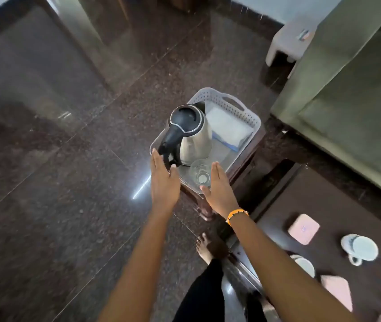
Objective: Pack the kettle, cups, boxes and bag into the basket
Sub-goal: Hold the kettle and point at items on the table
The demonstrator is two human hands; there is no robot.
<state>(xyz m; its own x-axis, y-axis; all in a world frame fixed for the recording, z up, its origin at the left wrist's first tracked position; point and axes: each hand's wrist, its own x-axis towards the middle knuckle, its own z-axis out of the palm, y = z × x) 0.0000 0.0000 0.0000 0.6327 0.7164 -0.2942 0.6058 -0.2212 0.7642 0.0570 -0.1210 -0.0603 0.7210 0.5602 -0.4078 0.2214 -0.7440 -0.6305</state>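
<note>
Both flat, fingers straight: left hand [164,182] beside the kettle [190,133], right hand [219,189] by the glass [200,174] in the basket [238,108], gripping nothing.

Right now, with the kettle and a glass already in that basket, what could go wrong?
The glass stands right beside the kettle, so a nudge from the left hand or the right hand might knock them together. The basket also sits on a small stool, so adding the cups could make it crowded, perhaps tippy.
</note>
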